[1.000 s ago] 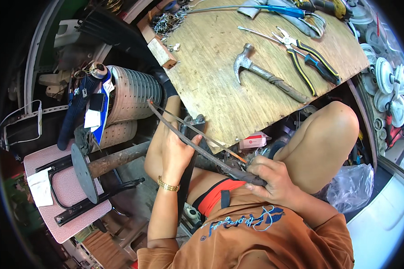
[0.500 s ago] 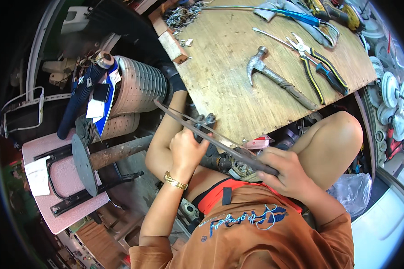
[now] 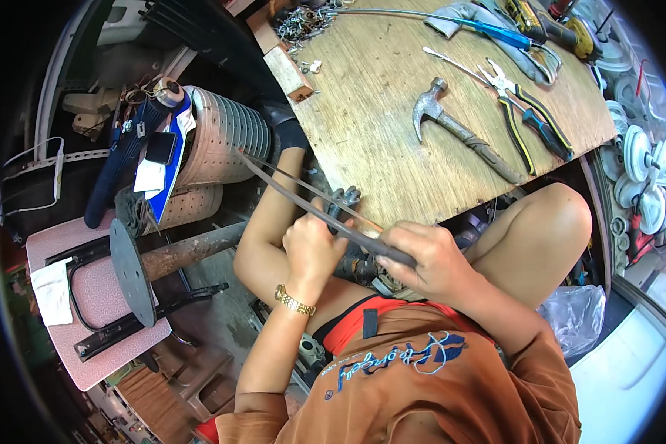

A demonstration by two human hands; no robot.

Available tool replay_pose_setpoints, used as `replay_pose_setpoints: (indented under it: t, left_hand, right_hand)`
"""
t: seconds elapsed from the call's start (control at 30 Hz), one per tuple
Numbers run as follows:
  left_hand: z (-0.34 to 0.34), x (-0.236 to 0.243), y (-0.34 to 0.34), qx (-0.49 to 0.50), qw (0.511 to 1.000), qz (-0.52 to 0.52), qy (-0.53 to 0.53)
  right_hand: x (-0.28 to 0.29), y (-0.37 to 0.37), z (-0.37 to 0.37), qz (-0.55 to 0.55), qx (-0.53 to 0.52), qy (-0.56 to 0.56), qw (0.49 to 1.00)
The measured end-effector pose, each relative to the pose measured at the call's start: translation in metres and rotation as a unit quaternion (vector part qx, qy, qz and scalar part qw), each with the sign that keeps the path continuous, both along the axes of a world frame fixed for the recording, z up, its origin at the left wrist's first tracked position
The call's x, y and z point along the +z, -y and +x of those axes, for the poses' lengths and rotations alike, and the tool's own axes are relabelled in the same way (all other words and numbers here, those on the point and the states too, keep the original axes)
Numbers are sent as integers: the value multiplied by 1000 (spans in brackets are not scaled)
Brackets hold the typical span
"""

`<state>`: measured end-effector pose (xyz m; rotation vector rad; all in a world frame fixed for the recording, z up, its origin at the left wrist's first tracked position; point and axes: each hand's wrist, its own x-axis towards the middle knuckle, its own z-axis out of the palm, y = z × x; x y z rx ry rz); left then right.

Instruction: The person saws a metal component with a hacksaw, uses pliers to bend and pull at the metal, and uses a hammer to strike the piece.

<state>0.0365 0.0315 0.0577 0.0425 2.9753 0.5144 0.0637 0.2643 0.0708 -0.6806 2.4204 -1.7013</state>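
A hacksaw [image 3: 280, 190] with a dark, slim bow frame and a thin blade slants from the far left down toward my lap. My right hand [image 3: 425, 255] is wrapped round its near right end. Close to the table's near left corner, my left hand [image 3: 311, 240] is closed, fingers curled, beside the saw. A dark metal piece with a rounded, lumpy end [image 3: 345, 198] sticks out past its fingers, and the hand appears to grip it. The saw passes across this piece and hides part of it. Whether the blade touches it, I cannot tell.
On the wooden table [image 3: 370, 126] lie a claw hammer [image 3: 459, 133], pliers [image 3: 522, 111], a screwdriver [image 3: 544, 129], a glove [image 3: 540, 65], a yellow power tool [image 3: 547, 26] and a pile of small metal parts [image 3: 303, 26]. A perforated drum [image 3: 226, 137] and a pink seat [image 3: 100, 296] stand left.
My right hand has moved left with the hacksaw, whose far end now reaches farther toward the drum. My left hand stays nearly in place. The whole view has shifted slightly.
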Motion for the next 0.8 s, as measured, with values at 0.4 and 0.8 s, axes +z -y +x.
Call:
replay_pose_setpoints:
  t: [0.4, 0.8]
  left_hand:
    - [-6, -5, 5, -36, 999, -26, 3]
    - [3, -8, 3, -25, 999, -45, 14]
  right_hand:
    - [2, -2, -2, -27, -11, 27, 999]
    - [2, -19, 15, 7, -18, 8, 1000]
